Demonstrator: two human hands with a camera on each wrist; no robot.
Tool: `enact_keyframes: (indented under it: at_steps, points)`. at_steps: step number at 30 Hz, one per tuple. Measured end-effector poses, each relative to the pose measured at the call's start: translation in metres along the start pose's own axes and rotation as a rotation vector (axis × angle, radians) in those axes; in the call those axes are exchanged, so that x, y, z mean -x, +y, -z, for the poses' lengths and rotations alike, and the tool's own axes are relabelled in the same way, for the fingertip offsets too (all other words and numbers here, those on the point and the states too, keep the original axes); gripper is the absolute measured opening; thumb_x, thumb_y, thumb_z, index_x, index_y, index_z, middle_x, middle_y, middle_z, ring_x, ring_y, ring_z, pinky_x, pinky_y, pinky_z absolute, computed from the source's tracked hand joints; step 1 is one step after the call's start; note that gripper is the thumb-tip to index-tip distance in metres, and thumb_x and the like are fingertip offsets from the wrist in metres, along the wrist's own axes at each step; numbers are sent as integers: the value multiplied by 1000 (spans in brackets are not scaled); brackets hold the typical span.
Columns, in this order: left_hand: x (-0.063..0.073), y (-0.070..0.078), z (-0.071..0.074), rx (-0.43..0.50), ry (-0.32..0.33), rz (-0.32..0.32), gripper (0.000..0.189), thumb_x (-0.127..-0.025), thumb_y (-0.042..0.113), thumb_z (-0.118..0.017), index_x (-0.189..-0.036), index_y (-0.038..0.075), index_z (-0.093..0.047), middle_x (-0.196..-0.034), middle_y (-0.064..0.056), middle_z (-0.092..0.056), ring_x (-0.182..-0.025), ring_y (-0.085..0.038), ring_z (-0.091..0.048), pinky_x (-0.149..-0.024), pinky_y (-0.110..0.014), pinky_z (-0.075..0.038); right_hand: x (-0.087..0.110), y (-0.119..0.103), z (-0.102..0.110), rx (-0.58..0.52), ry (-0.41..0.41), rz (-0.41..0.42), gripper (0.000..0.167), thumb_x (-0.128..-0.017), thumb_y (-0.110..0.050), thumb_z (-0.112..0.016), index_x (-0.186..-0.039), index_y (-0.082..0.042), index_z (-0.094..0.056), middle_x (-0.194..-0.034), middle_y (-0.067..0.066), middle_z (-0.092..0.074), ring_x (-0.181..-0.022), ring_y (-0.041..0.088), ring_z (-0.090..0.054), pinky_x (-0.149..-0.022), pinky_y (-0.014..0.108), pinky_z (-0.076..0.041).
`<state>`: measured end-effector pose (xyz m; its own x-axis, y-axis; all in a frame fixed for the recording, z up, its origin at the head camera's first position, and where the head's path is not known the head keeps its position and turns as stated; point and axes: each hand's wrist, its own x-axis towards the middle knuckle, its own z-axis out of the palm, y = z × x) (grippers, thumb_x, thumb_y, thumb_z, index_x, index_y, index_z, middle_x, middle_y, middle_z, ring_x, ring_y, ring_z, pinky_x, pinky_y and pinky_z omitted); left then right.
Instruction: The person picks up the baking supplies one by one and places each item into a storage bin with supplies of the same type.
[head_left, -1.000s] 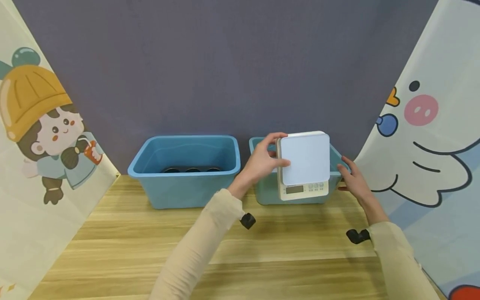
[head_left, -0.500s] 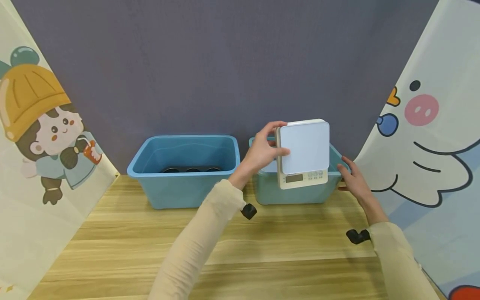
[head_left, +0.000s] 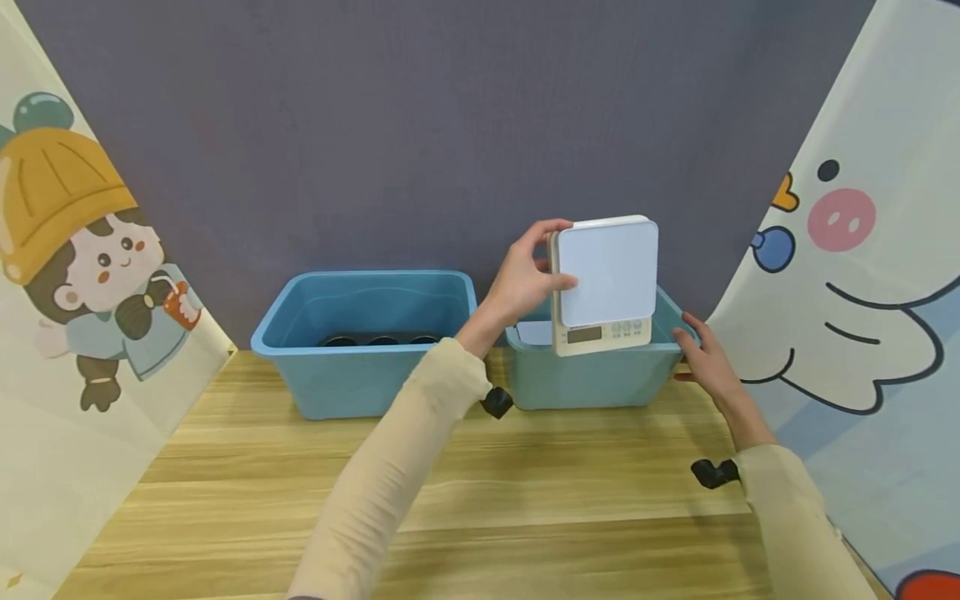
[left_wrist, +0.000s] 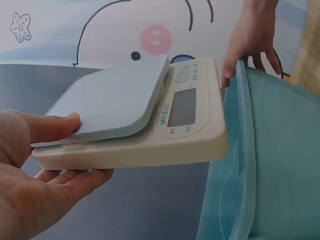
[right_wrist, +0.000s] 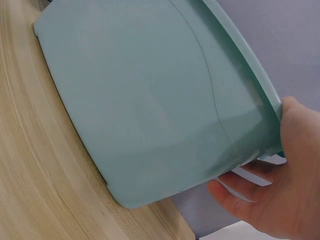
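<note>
My left hand (head_left: 517, 279) holds a white digital kitchen scale (head_left: 609, 275) by its left edge, thumb on the platform and fingers behind. The scale stands tilted, its display and buttons at the lower end, in front of and above the right blue bin (head_left: 592, 379). In the left wrist view the scale's cream body (left_wrist: 150, 152) shows from the side, thumb (left_wrist: 55, 127) on top and fingers underneath. My right hand (head_left: 708, 358) grips that bin's right rim; in the right wrist view its thumb lies along the rim and the fingers sit under it, outside the wall (right_wrist: 150, 110).
A second blue bin (head_left: 367, 383) stands to the left, with a dark object having round openings (head_left: 382, 340) inside. A flat pale item (head_left: 535, 333) shows in the right bin. Wood-patterned table (head_left: 480, 500) lies in front; a grey curtain (head_left: 420, 133) hangs behind.
My left hand has raised the scale above the right bin's front rim, uncovering the pale item inside. My right hand has stayed on the rim.
</note>
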<state>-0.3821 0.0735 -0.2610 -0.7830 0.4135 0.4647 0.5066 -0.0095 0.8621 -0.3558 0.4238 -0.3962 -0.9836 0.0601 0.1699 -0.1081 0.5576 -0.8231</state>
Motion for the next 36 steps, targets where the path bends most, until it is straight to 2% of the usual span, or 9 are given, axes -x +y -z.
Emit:
enact_keyframes:
  at_steps: [5,10,13,20,26,28,30,33,36]
  points:
    - [-8,0,2,-2,27,-3,65,-88,-2,-71,-142,23,-46,-136,-8,-46,-104,-27,-67,-81,-39,-58,1,-1,1,15,3,-2,73,-105,-50,-32,-161,-14,-1,-155,36,-19,-104,29,-57,-75,39,-58]
    - [-14,-3,4,-23,70,12,64,-89,-2,-69,-142,25,-46,-137,-6,-46,-101,-25,-67,-81,-40,-58,0,-4,-1,2,2,-7,73,-105,-51,-32,-161,-14,-2,-156,36,-17,-114,45,-52,-77,44,-58]
    - [-18,-5,5,-40,84,20,64,-90,-1,-69,-143,26,-45,-138,-6,-46,-102,-26,-66,-82,-41,-58,0,-5,-2,-1,2,-2,74,-105,-51,-32,-161,-13,-2,-157,35,-15,-114,46,-51,-78,46,-58]
    - [-24,-18,3,-108,111,61,63,-90,-1,-68,-143,24,-45,-142,-6,-46,-104,-28,-65,-83,-43,-58,0,-4,-1,3,6,-9,73,-105,-51,-32,-161,-15,-2,-159,34,-12,-108,36,-53,-76,43,-58]
    - [-29,-34,-1,-170,133,94,63,-88,-1,-70,-142,25,-47,-144,-6,-46,-100,-27,-63,-81,-43,-57,-1,-5,-1,-13,8,-26,71,-106,-48,-31,-161,-14,-1,-160,34,-9,-117,48,-48,-78,47,-57]
    - [-31,-39,-3,-197,140,100,64,-87,-2,-70,-141,24,-48,-142,-8,-47,-95,-25,-61,-80,-40,-57,2,-13,-2,-27,9,-30,71,-106,-44,-32,-160,-10,-2,-159,36,-8,-118,52,-47,-79,50,-56]
    - [-33,-44,-6,-224,145,109,64,-86,-2,-72,-141,23,-48,-138,-9,-49,-92,-23,-58,-78,-37,-55,8,-24,-3,-41,7,-34,70,-107,-41,-32,-160,-7,-2,-158,37,-8,-118,54,-46,-77,47,-57]
    - [-34,-51,-10,-239,156,124,65,-84,-3,-73,-140,21,-50,-135,-12,-51,-100,-25,-58,-83,-39,-54,10,-25,-3,-42,5,-38,69,-107,-40,-32,-159,-6,-2,-158,37,-7,-118,53,-46,-77,46,-57]
    - [-34,-57,-13,-218,163,160,65,-83,-5,-72,-139,21,-51,-139,-12,-52,-115,-28,-57,-90,-44,-53,4,-13,-3,-33,7,-39,69,-107,-42,-32,-160,-9,-2,-160,35,-6,-120,53,-46,-80,49,-56]
